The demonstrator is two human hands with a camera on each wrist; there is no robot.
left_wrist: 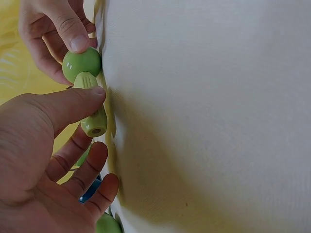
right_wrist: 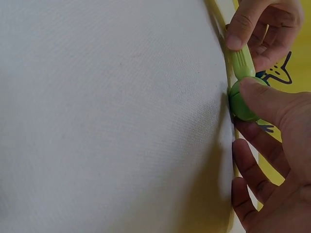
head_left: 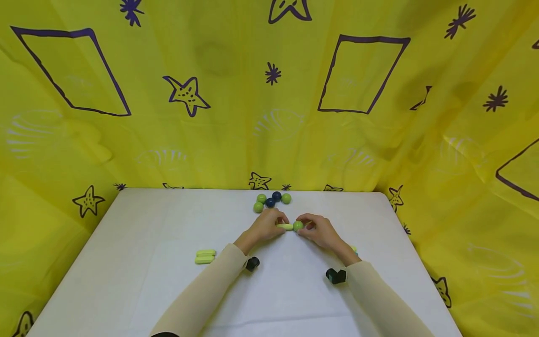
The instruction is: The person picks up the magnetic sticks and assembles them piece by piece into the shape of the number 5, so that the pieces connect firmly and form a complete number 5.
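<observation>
My left hand (head_left: 266, 225) pinches a light yellow-green rod (left_wrist: 95, 121) between thumb and fingers. A green ball (left_wrist: 81, 65) is pinched by my right hand (head_left: 321, 231), thumb on one side and fingers on the other. One end of the rod touches the ball, so the two stand in line between my hands; whether they are joined I cannot tell. In the left wrist view the rod's free end shows a small dark round spot. The right wrist view shows a seam line across the ball.
Beyond my hands lie several balls, green (head_left: 258, 207) and dark blue (head_left: 276, 196). Two yellow-green rods (head_left: 205, 256) lie side by side at the left. Behind my right wrist a small yellow and blue piece (head_left: 354, 250) is partly hidden. A yellow patterned curtain (head_left: 236, 140) surrounds the white table (head_left: 139, 290).
</observation>
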